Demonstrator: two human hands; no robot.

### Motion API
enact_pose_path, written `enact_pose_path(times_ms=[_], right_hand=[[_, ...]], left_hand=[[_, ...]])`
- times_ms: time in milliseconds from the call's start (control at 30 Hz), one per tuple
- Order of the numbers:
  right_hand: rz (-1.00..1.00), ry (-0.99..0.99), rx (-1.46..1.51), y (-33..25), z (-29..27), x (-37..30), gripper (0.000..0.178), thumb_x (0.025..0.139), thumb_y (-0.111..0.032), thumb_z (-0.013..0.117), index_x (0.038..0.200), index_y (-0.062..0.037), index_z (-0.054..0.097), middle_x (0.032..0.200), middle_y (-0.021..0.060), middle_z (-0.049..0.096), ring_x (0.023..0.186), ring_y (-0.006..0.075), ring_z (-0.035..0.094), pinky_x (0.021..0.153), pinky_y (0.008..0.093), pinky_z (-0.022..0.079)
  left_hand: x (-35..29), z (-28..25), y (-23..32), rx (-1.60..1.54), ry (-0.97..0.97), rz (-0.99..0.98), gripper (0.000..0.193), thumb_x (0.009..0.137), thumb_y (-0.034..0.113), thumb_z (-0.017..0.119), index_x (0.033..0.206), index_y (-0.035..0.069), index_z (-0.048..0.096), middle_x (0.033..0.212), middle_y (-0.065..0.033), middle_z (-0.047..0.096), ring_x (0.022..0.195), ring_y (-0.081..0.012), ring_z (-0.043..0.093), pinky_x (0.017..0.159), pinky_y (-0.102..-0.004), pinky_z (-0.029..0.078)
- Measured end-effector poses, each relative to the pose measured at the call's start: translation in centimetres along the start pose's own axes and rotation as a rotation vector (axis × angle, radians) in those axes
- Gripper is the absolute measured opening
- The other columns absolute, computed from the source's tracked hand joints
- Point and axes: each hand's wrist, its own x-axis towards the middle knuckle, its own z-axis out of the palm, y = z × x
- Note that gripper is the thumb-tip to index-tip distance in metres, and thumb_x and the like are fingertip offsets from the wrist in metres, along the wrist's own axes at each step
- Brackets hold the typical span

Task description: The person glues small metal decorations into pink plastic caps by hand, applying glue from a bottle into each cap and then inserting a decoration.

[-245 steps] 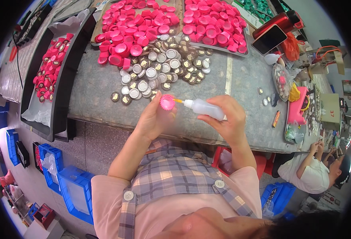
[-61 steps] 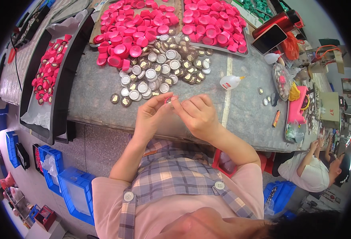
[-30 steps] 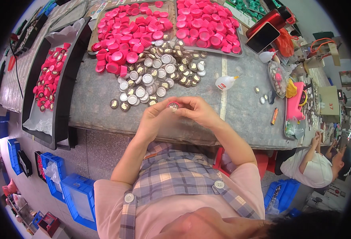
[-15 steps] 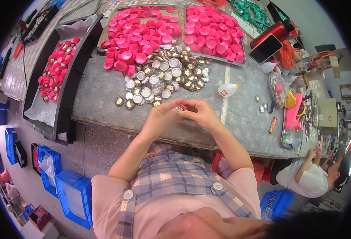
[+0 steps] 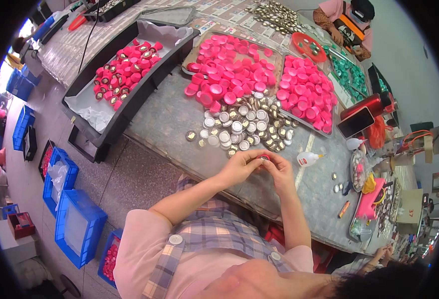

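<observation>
Close to the table's front edge, my left hand (image 5: 240,168) and my right hand (image 5: 281,173) meet with fingertips closed around a small pink fluted cap (image 5: 264,157). A dark shape shows inside it, partly hidden by my fingers. Just beyond my hands spreads a pile of loose silver and dark metal caps (image 5: 237,127). Several pink caps (image 5: 234,67) are heaped behind the pile. To the right of my right hand, a white squeeze bottle (image 5: 307,159) with a yellow tip lies on its side.
A paper-lined black crate (image 5: 155,89) at left holds pink caps with metal inserts. A metal tray (image 5: 327,133) bears more pink caps. At right are a phone (image 5: 356,122) and a pink tape dispenser (image 5: 370,200). Blue crates (image 5: 100,219) stand on the floor; a co-worker (image 5: 346,27) is at the far side.
The view has swung, so the table and crates sit farther right and lower in the picture, and a co-worker has come into sight. My hands still hold the cap together.
</observation>
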Motion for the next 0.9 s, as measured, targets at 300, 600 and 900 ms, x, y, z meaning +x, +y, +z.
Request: enact_pose_path(times_ms=[300,600,900], right_hand=[[-0.164,-0.022,-0.036,-2.7,2.6,1.5,0.037,0.080,-0.004,0.055,0.116,-0.0014,0.048,0.105,0.0080,0.055,0.098,0.0149,0.052,0.085,0.0265,0.040],[-0.234,0.168,-0.146,-2.7,-2.6,-2.0,0.023,0.083,-0.002,0.051,0.105,0.0030,0.053,0.093,0.0079,0.059,0.086,0.0125,0.055,0.079,0.0243,0.043],[-0.509,0.829,-0.542,-1.7,-6.7,-4.6,0.014,0.084,-0.006,0.050,0.094,0.0020,0.057,0.083,0.0027,0.057,0.070,0.0075,0.051,0.065,0.0202,0.042]], left_hand=[[1.0,-6.4,3.8,0.080,0.303,0.045,0.019,0.082,0.009,0.053,0.100,0.004,0.057,0.087,-0.0013,0.060,0.068,-0.0066,0.053,0.064,-0.0204,0.042],[4.3,-21.3,10.6,-0.701,0.603,0.380,0.031,0.086,0.022,0.050,0.108,0.001,0.043,0.105,-0.0200,0.052,0.097,-0.0264,0.053,0.085,-0.0354,0.046],[4.8,-19.6,5.1,1.197,0.621,0.161,0.052,0.075,0.021,0.063,0.118,0.000,0.043,0.112,-0.0174,0.051,0.103,-0.0254,0.049,0.087,-0.0330,0.038]])
